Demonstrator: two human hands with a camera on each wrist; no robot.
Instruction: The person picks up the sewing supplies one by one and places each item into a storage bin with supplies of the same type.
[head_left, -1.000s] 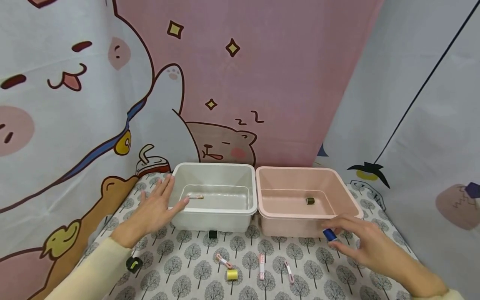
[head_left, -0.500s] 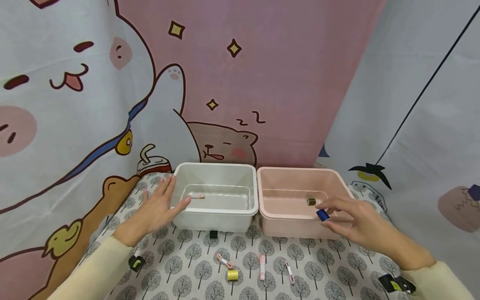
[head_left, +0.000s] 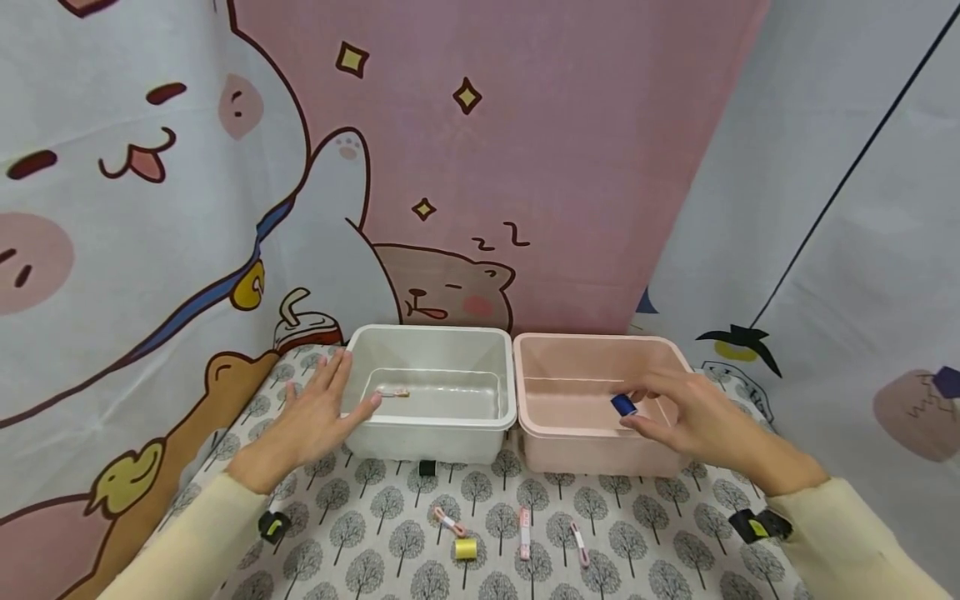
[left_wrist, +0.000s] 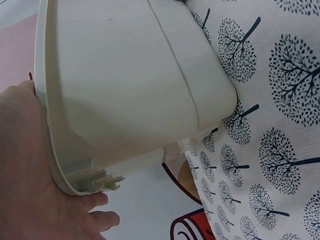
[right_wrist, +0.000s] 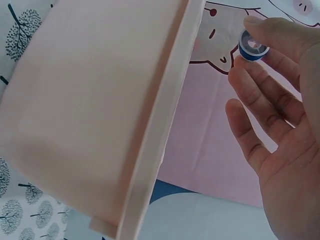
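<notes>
Between thumb and fingers my right hand pinches a blue thread spool above the front part of the pink bin. In the right wrist view the spool shows its round end, beside the bin's rim. My left hand rests with spread, straight fingers against the left rim of the white bin; the left wrist view shows the palm along that rim. A small pale bundle lies inside the white bin. The dark green spool seen earlier in the pink bin is hidden behind my right hand.
On the tree-print cloth in front of the bins lie a yellow thread spool, a black spool and several small pink-and-white bundles, one being a flat strip. A cartoon-printed curtain hangs behind.
My right hand has carried the blue spool leftward and forward, from beside the pink bin's front right corner to over its inside. The left hand has stayed at the white bin.
</notes>
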